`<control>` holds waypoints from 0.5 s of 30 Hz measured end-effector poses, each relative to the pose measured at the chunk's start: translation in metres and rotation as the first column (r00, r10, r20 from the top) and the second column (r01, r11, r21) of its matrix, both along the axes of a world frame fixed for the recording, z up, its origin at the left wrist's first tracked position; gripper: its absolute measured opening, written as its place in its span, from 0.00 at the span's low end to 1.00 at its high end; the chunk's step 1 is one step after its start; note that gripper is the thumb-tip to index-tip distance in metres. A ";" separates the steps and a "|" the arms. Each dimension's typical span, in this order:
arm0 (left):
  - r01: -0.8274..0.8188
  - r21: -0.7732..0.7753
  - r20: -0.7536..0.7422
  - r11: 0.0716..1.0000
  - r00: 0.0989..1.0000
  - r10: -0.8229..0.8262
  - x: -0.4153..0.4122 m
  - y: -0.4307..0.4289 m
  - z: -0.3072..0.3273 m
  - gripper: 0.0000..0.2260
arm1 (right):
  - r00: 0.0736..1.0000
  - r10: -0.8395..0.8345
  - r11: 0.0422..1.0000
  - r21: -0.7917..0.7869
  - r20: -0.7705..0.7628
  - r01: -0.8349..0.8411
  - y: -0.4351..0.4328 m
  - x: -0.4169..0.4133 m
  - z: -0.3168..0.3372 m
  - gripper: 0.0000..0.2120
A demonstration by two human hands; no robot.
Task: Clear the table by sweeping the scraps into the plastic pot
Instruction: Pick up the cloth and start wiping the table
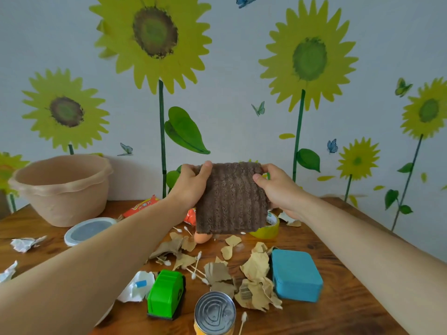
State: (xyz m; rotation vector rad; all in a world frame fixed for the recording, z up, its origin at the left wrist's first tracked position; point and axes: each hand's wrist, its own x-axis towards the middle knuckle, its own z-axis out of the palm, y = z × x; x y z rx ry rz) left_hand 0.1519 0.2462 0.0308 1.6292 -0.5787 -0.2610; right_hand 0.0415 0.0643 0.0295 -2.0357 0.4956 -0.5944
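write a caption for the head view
Left hand and right hand hold a brown ribbed cloth above paper scraps near beige plastic pot

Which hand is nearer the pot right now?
Left. The left hand holds the cloth's left edge, right of the pot; the right hand holds the opposite edge, farther right.

Both hands holding brown cloth above scraps, plastic pot left

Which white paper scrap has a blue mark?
The white scrap beside the green toy truck; the two left-edge scraps show none.
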 end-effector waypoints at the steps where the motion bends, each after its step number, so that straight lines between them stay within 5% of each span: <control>1: 0.090 -0.081 -0.110 0.993 0.989 -0.098 -0.002 0.002 -0.001 0.27 | 1.000 -0.029 0.999 0.017 0.008 0.029 0.001 -0.002 -0.002 0.18; 3: 0.260 -0.179 -0.178 0.949 0.940 -0.292 -0.004 0.009 -0.004 0.33 | 0.997 -0.037 0.991 0.131 0.074 0.027 0.000 -0.006 -0.007 0.22; 7: 0.475 -0.074 -0.094 0.877 0.872 -0.481 -0.004 0.025 -0.006 0.43 | 0.965 0.171 0.870 0.428 0.199 -0.243 -0.007 -0.030 -0.006 0.36; 10: 0.518 0.092 -0.023 0.850 0.855 -0.518 -0.003 0.034 -0.007 0.39 | 0.938 0.286 0.844 0.413 0.195 -0.343 -0.002 -0.047 -0.008 0.30; 15: 0.486 0.329 0.074 0.810 0.841 -0.535 -0.015 0.039 -0.008 0.29 | 0.955 0.233 0.897 0.338 0.185 -0.284 0.009 -0.060 -0.011 0.18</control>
